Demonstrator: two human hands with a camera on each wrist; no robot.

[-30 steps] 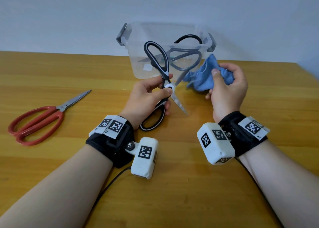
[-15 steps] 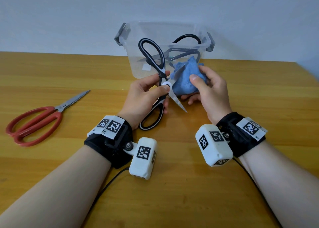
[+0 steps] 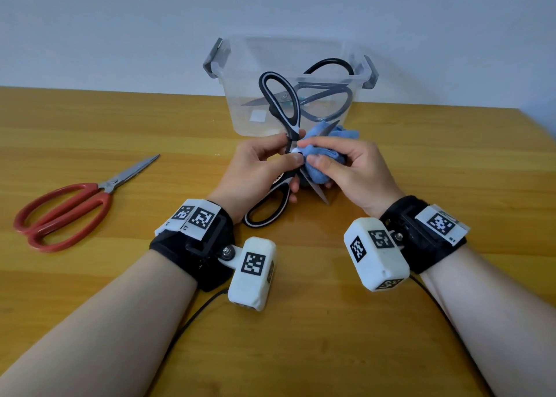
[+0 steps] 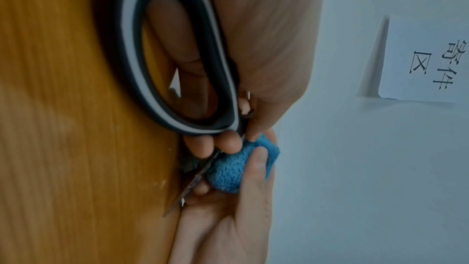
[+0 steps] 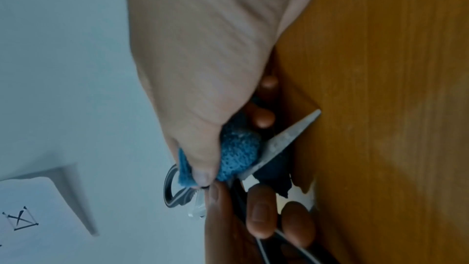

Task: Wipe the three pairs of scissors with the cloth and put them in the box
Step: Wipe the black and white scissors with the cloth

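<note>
Wiping of the second pair is the step in hand. Nearest, the black-and-white kitchen scissors (image 3: 278, 156) are held spread open above the worktop (image 3: 301, 336), the grip of the left hand (image 3: 258, 168) closed round them at the pivot, thumb and fingers pinching just there. One handle loop hangs low towards the wrist, the other stands up in front of the box. Beside it, the grip of the right hand (image 3: 352, 171) is clenched on the bunched blue cloth (image 3: 319, 159), which is pressed against the lower blade close to the pivot; in the right wrist view the bare blade (image 5: 286, 144) is seen jutting out past the cloth, its tip just above the wood.

Farther out to the left, the red-handled scissors (image 3: 69, 204) lie closed on the worktop, well apart from both hands and, by judgement, not yet wiped. Farthest, the clear plastic box (image 3: 240, 66) stands at the wall side, with one dark-handled pair (image 3: 328, 96) already inside.

So one pair is judged done, one in progress, one left. The next move calls for the cloth to be drawn along the blade towards the tip, fingers kept off the edge, the other blade treated likewise, and the scissors closed before being lowered into the box.
</note>
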